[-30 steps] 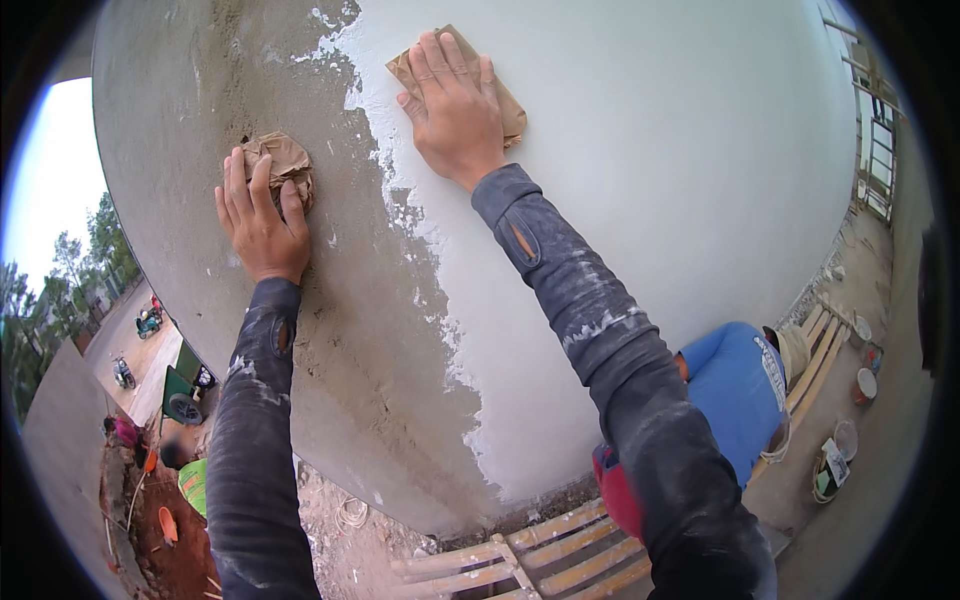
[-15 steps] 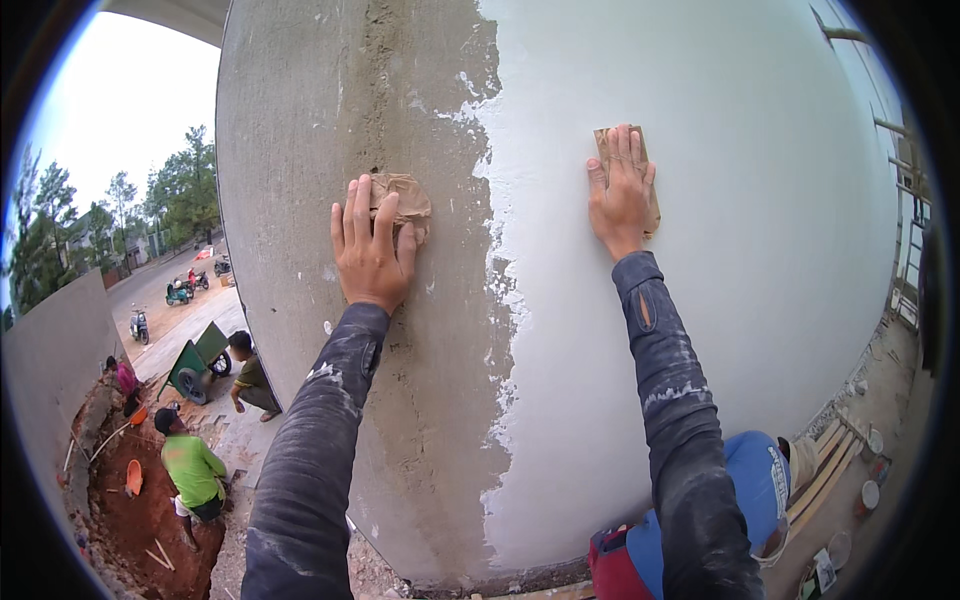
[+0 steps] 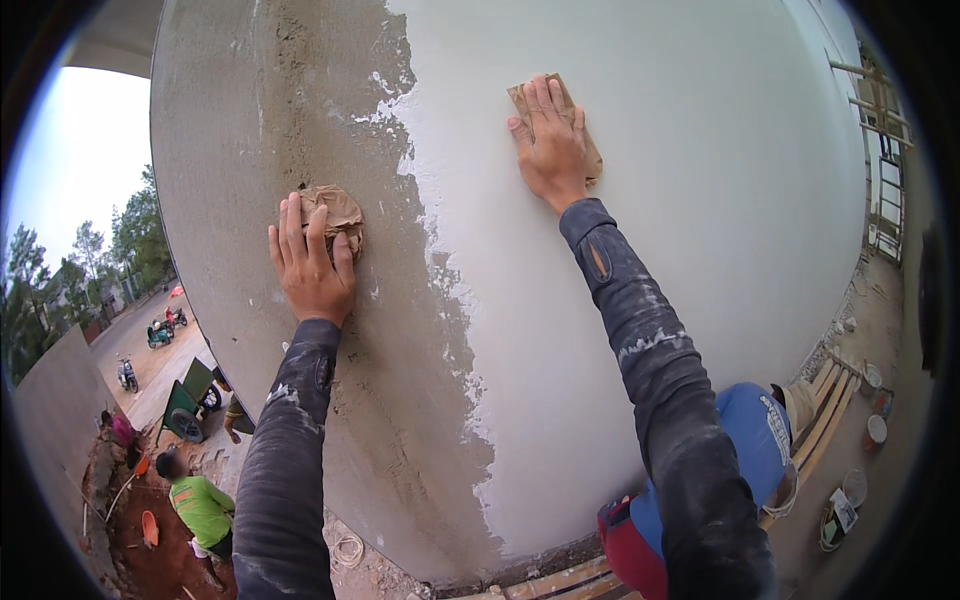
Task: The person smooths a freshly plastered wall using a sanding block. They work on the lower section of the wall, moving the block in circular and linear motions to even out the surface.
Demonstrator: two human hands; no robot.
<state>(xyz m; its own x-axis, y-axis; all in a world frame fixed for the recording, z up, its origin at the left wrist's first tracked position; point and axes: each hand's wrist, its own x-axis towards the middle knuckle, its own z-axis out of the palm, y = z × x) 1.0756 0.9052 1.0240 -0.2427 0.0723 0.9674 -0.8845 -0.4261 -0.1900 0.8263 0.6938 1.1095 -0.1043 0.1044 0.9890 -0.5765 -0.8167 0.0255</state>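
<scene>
Shifted up white coating point(image 3: 700, 220), right grip point(image 3: 553, 150) spreads over folded paper point(image 3: 593, 163); left grip point(image 3: 315, 272), on grey wall point(image 3: 220, 180), cups crumpled paper point(image 3: 342, 207).

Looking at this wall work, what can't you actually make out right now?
In the head view:
Middle of the folded brown paper: covered by the right grip.
Part of the crumpled brown paper: behind the left grip.
Part of the blue-shirted co-worker: blocked by the right sleeve.
Wall top: cut off by the upper edge.
Details of the distant motorbike: too small.
</scene>
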